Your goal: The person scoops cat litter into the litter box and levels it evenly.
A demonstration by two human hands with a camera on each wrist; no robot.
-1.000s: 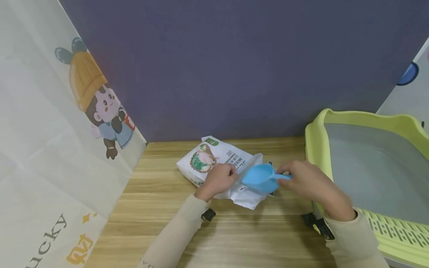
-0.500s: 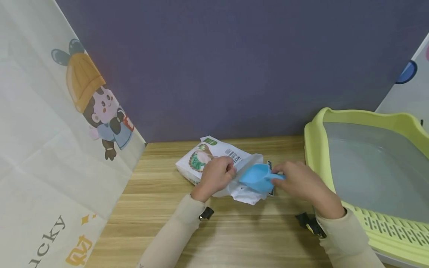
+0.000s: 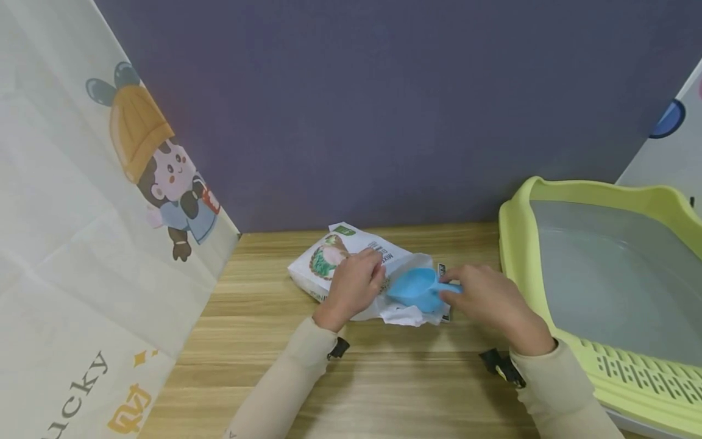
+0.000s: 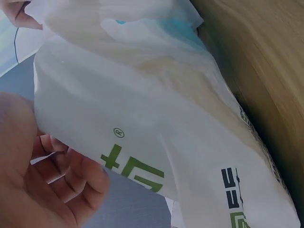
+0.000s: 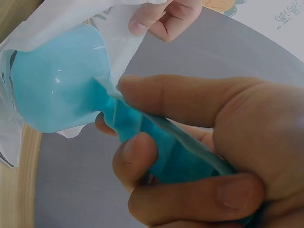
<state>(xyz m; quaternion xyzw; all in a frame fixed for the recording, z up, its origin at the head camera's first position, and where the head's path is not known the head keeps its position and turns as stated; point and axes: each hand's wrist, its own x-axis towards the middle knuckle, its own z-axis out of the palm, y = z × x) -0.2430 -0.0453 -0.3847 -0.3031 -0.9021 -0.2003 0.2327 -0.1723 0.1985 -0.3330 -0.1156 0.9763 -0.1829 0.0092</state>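
Observation:
A white printed bag (image 3: 356,244) lies on its side on the wooden table, its mouth turned to the right. My left hand (image 3: 356,280) pinches the upper edge of that mouth between thumb and fingers; the lifted flap fills much of the left wrist view. In my right hand (image 3: 488,299) is the handle of a light blue scoop (image 3: 414,288). The scoop's bowl (image 5: 59,76) sits inside the bag's mouth, with white film around it. Tan contents show faintly through the bag in the left wrist view.
A large yellow-green tray with a grey inside (image 3: 609,274) stands to the right, close to my right forearm. The dark blue panel (image 3: 362,122) rises behind the table (image 3: 263,341). A printed white sheet (image 3: 66,183) hangs at the left.
My right hand has moved left, carrying the scoop further into the bag's mouth. My left hand has shifted slightly up the bag, and the bag's lower flap has folded up.

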